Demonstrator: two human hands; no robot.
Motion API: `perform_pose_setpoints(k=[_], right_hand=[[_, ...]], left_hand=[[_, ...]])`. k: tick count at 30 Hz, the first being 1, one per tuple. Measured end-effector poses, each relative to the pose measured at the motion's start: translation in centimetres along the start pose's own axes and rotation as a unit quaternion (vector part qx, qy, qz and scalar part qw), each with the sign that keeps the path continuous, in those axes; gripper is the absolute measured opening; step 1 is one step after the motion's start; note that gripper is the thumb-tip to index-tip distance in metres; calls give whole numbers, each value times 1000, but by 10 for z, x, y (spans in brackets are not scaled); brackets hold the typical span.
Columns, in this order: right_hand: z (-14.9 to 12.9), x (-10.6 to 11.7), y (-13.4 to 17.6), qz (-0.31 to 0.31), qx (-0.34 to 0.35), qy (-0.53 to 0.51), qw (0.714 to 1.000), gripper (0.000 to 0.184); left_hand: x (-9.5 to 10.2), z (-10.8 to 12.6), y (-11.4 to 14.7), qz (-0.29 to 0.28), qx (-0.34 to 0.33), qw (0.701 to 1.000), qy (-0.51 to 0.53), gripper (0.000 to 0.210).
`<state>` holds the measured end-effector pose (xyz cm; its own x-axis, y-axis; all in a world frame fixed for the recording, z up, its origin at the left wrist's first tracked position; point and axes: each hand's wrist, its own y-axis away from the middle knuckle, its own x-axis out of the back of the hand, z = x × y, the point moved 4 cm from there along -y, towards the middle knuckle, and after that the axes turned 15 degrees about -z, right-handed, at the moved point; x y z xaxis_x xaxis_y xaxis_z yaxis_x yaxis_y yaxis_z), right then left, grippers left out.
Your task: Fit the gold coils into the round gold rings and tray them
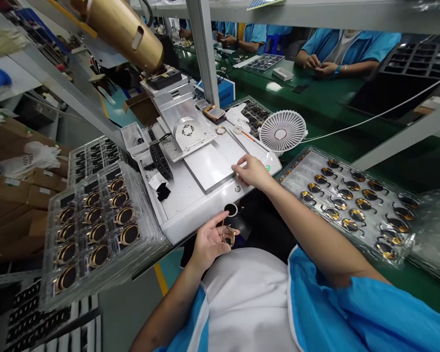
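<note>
My left hand [211, 240] is in front of my lap, below the front edge of the white machine. Its fingers are closed round a gold watch case [228, 236]. A round black disc with a pale rim [231, 210] shows at the fingertip of the same hand. My right hand [251, 171] is at the machine's front edge, beside the corner of the flat white plate [210, 166]. Thumb and forefinger there are drawn together; anything between them is too small to make out. Tweezers [238, 142] lie on the machine just beyond that hand.
Stacked clear trays of gold-rimmed round parts [95, 230] stand at left. At right lies a tray of round parts with dark leads [352, 200]. A white fan [282, 131] and a gold cylinder head [124, 34] flank the machine. Co-workers sit across the green bench.
</note>
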<state>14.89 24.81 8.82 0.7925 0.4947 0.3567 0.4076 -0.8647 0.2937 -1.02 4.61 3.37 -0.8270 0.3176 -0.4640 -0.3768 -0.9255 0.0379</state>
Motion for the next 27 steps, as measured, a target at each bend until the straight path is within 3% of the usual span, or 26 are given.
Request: perform_pose_setpoints(k=[3, 4, 6, 9, 12, 14, 17, 21, 23, 27], right_hand=[[9, 1, 25, 64, 38, 22, 997, 30], [14, -3, 37, 62, 52, 9, 997, 32], [26, -21, 60, 0, 66, -64, 996, 39], [41, -54, 88, -99, 71, -212, 970, 52], [48, -69, 101, -75, 79, -313, 943, 56], [51, -70, 102, -55, 73, -350, 932, 53], [50, -64, 100, -68, 65, -369, 925, 51], [46, -58, 102, -103, 70, -356, 926, 44], [44, -58, 103, -119, 65, -347, 928, 43], [46, -60, 104, -119, 47, -334, 934, 45]], left_hand=[[0, 4, 6, 15, -39, 997, -70, 95], [-1, 5, 8, 22, -54, 992, -112, 95], [-4, 7, 9, 25, -78, 970, -228, 99], [-14, 5, 3, -29, -90, 898, -429, 108], [-21, -4, -4, -101, -73, 817, -563, 114], [-22, -8, -8, -124, -69, 791, -595, 114], [-23, -9, -9, -141, -94, 799, -577, 108], [-20, -5, -7, -110, -141, 882, -437, 100], [-18, -2, -8, -97, -151, 905, -385, 99], [-17, 1, -8, -120, -156, 883, -426, 96]])
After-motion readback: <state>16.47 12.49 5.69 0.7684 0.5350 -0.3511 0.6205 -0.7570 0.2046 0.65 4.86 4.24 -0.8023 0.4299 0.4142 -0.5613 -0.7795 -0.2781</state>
